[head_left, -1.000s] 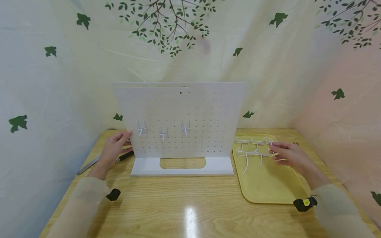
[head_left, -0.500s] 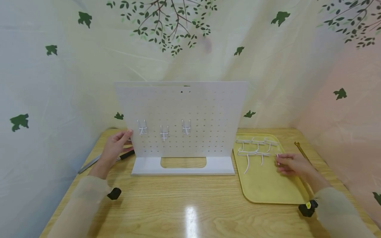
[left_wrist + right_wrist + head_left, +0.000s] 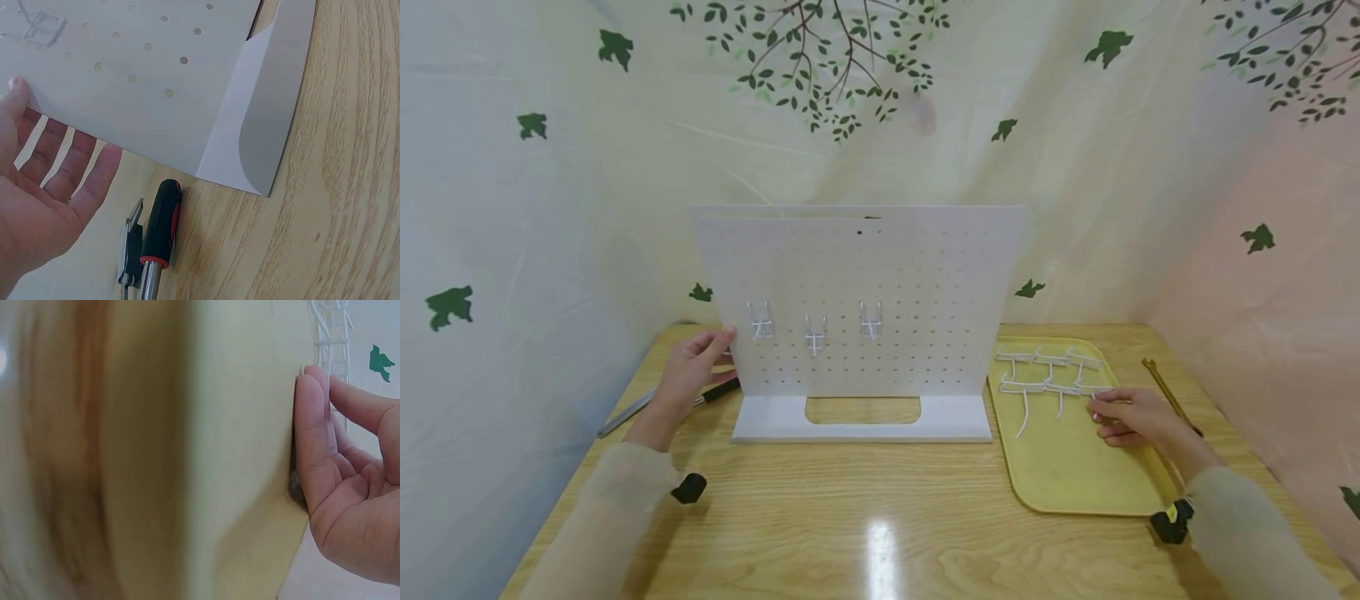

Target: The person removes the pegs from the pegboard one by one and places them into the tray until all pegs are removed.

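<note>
A white pegboard [image 3: 925,275] stands upright on its base, with three white wire hooks [image 3: 815,337] on its left half. My left hand [image 3: 688,371] grips its left edge; in the left wrist view the thumb lies on the front face [image 3: 125,87] and the fingers go behind. To the right, several white double-pronged hooks [image 3: 1025,387] lie in two rows on a yellow tray [image 3: 1067,483]. My right hand [image 3: 1135,417] pinches a hook [image 3: 1097,390] at the right end of the nearer row. The fingers hide most of that hook.
Behind the left hand lies a tool with a black-and-red handle [image 3: 162,219], beside a dark folding tool [image 3: 130,250]. A gold-coloured wrench [image 3: 1171,396] lies right of the tray. A leaf-patterned curtain [image 3: 925,158] hangs behind the wooden table [image 3: 790,517].
My right hand has let go of a hook in the tray's farther row and come down to the nearer row, where it pinches another hook. The left hand keeps its hold on the pegboard.
</note>
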A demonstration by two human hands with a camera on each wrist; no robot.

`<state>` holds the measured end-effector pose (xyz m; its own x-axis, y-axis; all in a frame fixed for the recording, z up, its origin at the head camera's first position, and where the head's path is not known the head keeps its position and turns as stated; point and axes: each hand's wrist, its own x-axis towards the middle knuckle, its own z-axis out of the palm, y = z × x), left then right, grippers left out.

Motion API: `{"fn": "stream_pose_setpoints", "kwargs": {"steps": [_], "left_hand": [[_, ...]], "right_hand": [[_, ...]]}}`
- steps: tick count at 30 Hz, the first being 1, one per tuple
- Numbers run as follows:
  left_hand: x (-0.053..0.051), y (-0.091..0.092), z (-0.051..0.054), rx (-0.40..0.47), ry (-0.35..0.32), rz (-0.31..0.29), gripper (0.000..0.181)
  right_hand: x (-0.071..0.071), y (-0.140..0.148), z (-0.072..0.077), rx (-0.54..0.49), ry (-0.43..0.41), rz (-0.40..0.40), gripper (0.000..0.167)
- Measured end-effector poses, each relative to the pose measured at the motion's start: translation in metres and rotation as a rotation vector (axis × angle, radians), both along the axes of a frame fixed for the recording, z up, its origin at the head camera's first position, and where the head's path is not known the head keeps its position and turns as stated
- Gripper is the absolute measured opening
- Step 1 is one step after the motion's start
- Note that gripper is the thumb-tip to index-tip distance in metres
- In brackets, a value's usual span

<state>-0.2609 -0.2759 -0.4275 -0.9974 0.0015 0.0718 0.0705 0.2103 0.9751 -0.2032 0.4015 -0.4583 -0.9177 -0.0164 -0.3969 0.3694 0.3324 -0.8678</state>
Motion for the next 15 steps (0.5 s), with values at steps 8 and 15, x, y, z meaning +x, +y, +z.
{"fn": "stream_pose_setpoints", "kwargs": {"steps": [8, 15], "left_hand": [[0.0001, 0.0008, -0.0006, -0.011, -0.003, 0.005, 0.052], [0.0009, 0.0006, -0.0001, -0.017, -0.002, 0.003, 0.056]], "right_hand": [[0.0005, 0.0004, -0.0019, -0.001, -0.014, -0.008, 0.044], [0.0004, 0.0020, -0.0031, -0.011, -0.013, -0.008, 0.036]]}}
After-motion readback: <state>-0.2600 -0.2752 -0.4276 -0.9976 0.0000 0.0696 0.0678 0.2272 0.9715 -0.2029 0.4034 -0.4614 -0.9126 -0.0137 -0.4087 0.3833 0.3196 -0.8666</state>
